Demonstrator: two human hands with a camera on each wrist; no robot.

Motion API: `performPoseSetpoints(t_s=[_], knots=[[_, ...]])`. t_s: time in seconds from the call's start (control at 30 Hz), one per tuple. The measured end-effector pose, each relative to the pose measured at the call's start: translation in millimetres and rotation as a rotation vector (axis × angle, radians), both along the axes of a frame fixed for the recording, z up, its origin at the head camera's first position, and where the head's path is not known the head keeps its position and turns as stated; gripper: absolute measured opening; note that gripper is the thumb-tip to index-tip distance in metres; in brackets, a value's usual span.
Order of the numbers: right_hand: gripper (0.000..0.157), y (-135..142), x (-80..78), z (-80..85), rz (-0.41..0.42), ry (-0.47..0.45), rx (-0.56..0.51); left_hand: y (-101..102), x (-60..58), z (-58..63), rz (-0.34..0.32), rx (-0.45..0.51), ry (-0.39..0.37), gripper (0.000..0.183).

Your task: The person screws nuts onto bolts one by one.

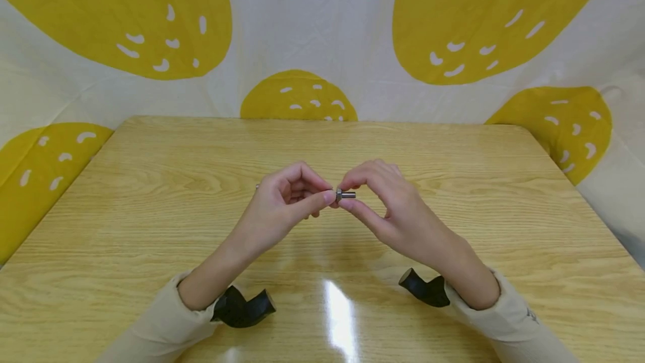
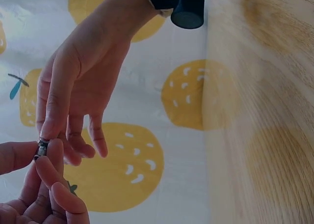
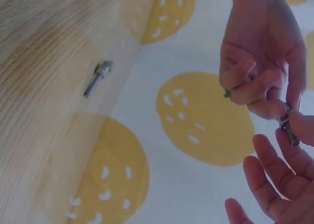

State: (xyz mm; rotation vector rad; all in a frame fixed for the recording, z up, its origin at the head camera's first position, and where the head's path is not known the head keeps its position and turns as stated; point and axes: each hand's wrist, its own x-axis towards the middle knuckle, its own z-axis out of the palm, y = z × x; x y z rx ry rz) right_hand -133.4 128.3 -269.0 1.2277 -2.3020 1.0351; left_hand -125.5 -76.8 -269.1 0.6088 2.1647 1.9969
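Observation:
A small metal bolt (image 1: 349,195) is held level between the two hands, in the air over the wooden table. My left hand (image 1: 274,203) pinches its hex end between thumb and index finger; the fingertips partly hide that end. From the other side the thumb and index finger of my right hand (image 1: 390,200) close round the same hex part, while the shank points right between them. In the left wrist view the bolt (image 2: 42,149) shows only in part among the fingertips. The right wrist view shows its shank (image 3: 293,136) near the right thumb.
Another bolt (image 3: 98,79) with a thicker hex end lies on the wooden table (image 1: 151,228); in the head view my left hand mostly hides it. Black curved mounts (image 1: 244,308) sit at both wrists. A white cloth with yellow shapes (image 1: 302,27) hangs behind the table.

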Motion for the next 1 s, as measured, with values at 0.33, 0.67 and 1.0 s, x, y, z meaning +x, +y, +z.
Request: performPoseSetpoints(t_s=[0.33, 0.67, 1.0], knots=[[0.025, -2.2, -1.9, -6.2, -0.008, 0.009, 0.021, 1.6, 0.8, -0.6, -0.022, 0.008, 0.008, 0.012], [0.028, 0.1, 2.2, -0.7, -0.043, -0.039, 0.018, 0.4, 0.0, 0.3, 0.013, -0.014, 0.002, 0.011], [0.016, -3.2, 0.2, -1.6, 0.005, 0.047, -0.018, 0.8, 0.5, 0.3, 0.011, -0.027, 0.023, 0.011]])
